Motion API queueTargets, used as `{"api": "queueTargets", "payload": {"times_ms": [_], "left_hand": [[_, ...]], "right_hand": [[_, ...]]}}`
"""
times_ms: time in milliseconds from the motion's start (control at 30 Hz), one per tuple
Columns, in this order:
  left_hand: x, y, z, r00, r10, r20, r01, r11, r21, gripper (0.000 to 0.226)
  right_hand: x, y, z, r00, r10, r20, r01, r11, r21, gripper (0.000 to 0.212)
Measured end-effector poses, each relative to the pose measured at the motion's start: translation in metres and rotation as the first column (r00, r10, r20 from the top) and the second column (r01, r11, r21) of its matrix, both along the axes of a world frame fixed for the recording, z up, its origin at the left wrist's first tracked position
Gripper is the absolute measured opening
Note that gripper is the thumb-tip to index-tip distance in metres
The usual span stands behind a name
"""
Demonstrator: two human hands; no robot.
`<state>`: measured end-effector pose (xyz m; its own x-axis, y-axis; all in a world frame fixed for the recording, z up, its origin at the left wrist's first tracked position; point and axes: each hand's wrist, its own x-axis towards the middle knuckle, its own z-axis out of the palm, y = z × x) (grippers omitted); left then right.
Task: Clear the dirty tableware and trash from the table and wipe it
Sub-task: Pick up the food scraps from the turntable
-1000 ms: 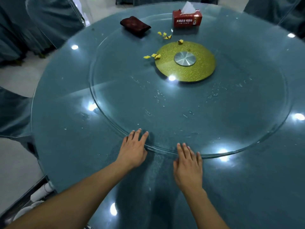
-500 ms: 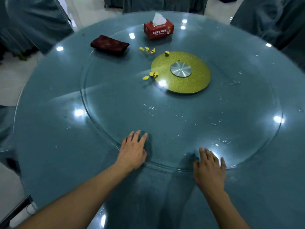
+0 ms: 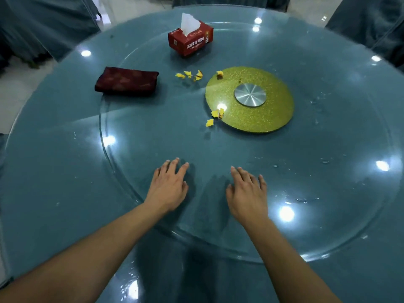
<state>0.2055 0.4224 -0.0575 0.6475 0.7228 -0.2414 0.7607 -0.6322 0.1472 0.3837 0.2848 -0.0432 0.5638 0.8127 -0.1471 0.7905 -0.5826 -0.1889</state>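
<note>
My left hand [image 3: 168, 186] and my right hand [image 3: 248, 193] lie flat, fingers straight, on the near part of the glass turntable [image 3: 153, 136] of a round blue-grey table [image 3: 54, 171]. Neither hand holds anything. Yellow scraps [image 3: 190, 75] lie on the glass behind the gold centre disc [image 3: 262, 119], and more yellow scraps [image 3: 216, 115] sit at the disc's left edge. A folded dark red cloth [image 3: 126, 82] rests at the back left. A red tissue box [image 3: 190, 41] stands at the back with a tissue sticking up.
Water droplets and smears [image 3: 301, 200] speckle the glass at the right. Chairs in blue-grey covers [image 3: 43, 25] ring the table at the back left and another covered chair [image 3: 369, 22] at the back right. Pale floor [image 3: 13, 84] shows at the left.
The turntable has rotated: cloth, tissue box and scraps have swung leftward and closer. Both hands moved forward from the rim onto the glass; my right hand went right, then back toward the left hand.
</note>
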Motion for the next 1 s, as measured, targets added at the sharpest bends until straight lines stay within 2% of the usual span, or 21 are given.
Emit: {"api": "queueTargets", "payload": {"times_ms": [267, 433, 600, 767, 867, 1000], "left_hand": [[0.054, 0.042, -0.013, 0.998, 0.047, 0.046, -0.051, 0.994, 0.094, 0.056], [0.062, 0.052, -0.029, 0.995, 0.083, 0.047, -0.09, 0.984, 0.152, 0.058], [0.06, 0.03, -0.038, 0.997, 0.053, 0.057, -0.063, 0.98, 0.188, 0.059], [0.079, -0.004, -0.046, 0.993, 0.073, 0.095, -0.094, 0.969, 0.228, 0.057], [0.088, -0.015, -0.042, 0.995, 0.071, 0.076, -0.087, 0.967, 0.24, 0.058], [0.091, -0.026, -0.035, 0.999, 0.029, 0.043, -0.038, 0.974, 0.223, 0.058]], "right_hand": [[0.074, 0.063, -0.014, 0.996, 0.081, -0.031, -0.077, 0.993, 0.092, 0.063], [0.114, 0.103, -0.016, 0.988, 0.143, -0.057, -0.133, 0.978, 0.159, 0.07], [0.141, 0.131, -0.017, 0.973, 0.215, -0.08, -0.211, 0.976, 0.06, 0.08], [0.167, 0.146, -0.024, 0.968, 0.241, -0.073, -0.246, 0.966, -0.074, 0.066], [0.174, 0.148, -0.026, 0.962, 0.263, -0.07, -0.266, 0.963, -0.038, 0.052], [0.164, 0.132, -0.024, 0.974, 0.199, -0.103, -0.195, 0.979, 0.05, 0.041]]}}
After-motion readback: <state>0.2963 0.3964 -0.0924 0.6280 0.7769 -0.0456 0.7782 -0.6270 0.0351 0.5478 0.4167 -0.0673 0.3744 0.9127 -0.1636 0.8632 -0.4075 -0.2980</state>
